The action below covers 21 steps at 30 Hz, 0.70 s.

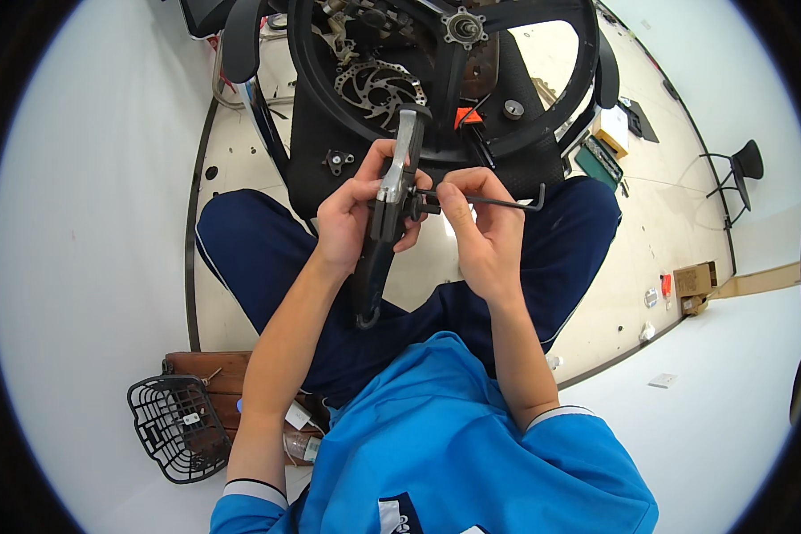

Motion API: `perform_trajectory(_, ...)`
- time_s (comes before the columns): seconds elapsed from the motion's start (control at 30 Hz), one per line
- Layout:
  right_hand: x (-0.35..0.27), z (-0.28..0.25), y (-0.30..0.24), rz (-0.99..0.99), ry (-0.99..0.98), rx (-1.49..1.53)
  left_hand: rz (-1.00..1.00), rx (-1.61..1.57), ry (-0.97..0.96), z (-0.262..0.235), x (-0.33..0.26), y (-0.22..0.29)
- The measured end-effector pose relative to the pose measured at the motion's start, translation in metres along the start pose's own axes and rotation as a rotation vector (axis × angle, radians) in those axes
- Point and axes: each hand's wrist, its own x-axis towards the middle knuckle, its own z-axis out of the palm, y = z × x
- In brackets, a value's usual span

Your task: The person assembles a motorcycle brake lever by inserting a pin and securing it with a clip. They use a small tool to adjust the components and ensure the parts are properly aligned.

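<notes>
Over my lap, my left hand (358,206) is closed around a long black part with a silver metal lever (403,147) along its upper half. Its exact kind I cannot make out. The part stands nearly upright in view, its dark lower end (371,289) hanging between my knees. Pinched in my right hand (483,227) is a black L-shaped hex key (507,203), its bent end pointing out to the right. The key's other end reaches the small black fitting (418,205) on the part's side; whether it sits in a screw is hidden.
Ahead, a black spoked wheel (448,80) lies on a black chair seat with a brake disc (380,93), a small black bracket (337,161) and an orange-topped tool (469,117). A black basket (180,427) is at lower left. Boxes (610,131) stand on the right floor.
</notes>
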Motion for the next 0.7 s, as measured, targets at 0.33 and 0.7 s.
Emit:
perform_trajectory(0.33, -0.0002, -0.0034, 0.0052, 0.029, 0.033, 0.237, 0.011, 0.031, -0.036, -0.001, 0.001, -0.0004)
perform_trajectory(0.7, -0.002, -0.0081, 0.0076, 0.063, -0.002, 0.302, 0.015, 0.059, -0.012, 0.0008, 0.0001, -0.0003)
